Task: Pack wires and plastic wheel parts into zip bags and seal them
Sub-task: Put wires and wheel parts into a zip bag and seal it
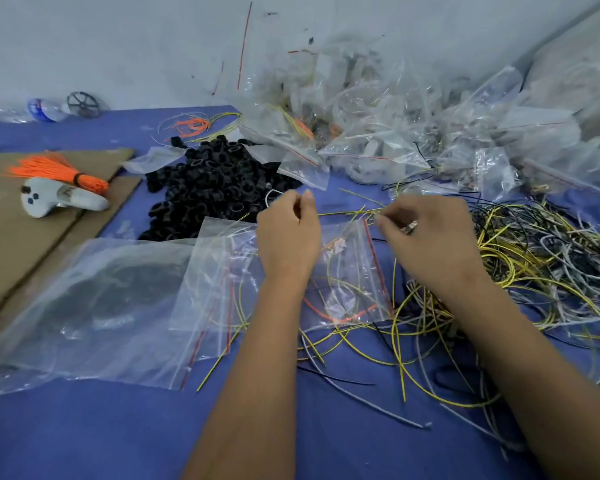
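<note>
A thin yellow wire is pinched between the left hand and the right hand, just above a small clear zip bag with a red seal strip. If it is pulled carelessly, the tangled pile of yellow, grey and black wires could be dragged along.

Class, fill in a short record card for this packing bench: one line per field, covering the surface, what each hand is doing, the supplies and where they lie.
surface: blue cloth
left hand: fingers curled, pinching a thin wire
right hand: pinching yellow wires
zip bag: under both hands, a few wires inside
black wheel parts: heap behind the left hand
loose wires: tangle on the right
filled bags: pile at the back
orange bundle: on cardboard, left
</note>
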{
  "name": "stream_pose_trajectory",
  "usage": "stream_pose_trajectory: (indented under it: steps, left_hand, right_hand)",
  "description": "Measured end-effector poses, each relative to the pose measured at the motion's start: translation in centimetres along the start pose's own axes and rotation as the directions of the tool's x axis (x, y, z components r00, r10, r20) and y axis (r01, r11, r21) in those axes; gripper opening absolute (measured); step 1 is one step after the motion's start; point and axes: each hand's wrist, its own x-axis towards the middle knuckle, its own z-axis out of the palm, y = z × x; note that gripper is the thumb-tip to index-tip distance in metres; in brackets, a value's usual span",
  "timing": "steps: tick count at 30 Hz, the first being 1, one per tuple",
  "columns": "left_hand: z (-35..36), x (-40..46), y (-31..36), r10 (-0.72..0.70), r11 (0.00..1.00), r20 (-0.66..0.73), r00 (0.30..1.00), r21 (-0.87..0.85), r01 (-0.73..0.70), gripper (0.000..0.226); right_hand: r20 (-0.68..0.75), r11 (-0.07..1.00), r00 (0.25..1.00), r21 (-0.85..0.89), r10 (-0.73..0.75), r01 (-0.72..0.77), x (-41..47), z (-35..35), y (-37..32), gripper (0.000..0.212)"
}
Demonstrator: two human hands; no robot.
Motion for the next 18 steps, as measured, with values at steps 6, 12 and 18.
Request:
stream_pose_trajectory:
  steps: [6, 12, 18]
  left_hand:
    - [-2.1, 1.7, -1.2, -0.254, 0.967, -0.251, 0.934, -0.097, 0.237, 0.04]
    - [-2.8, 2.0, -1.8, -0.445, 0.896, -0.431, 0.785, -0.219, 0.387, 0.033]
    - [-2.8, 2.2, -2.3, -0.486, 0.873, -0.446, 0.751, -0.286, 0.395, 0.033]
  right_hand:
    - [0.066, 0.998, 0.996, -0.018, -0.056, 0.057, 5.2, 2.6, -3.7, 0.013]
    - [0.436, 0.946, 0.847, 0.033, -0.304, 0.322, 9.3, 7.9, -9.3, 0.023]
    - [0.604, 0.866, 0.74, -0.156, -0.296, 0.475, 9.5, 11.9, -11.3, 0.037]
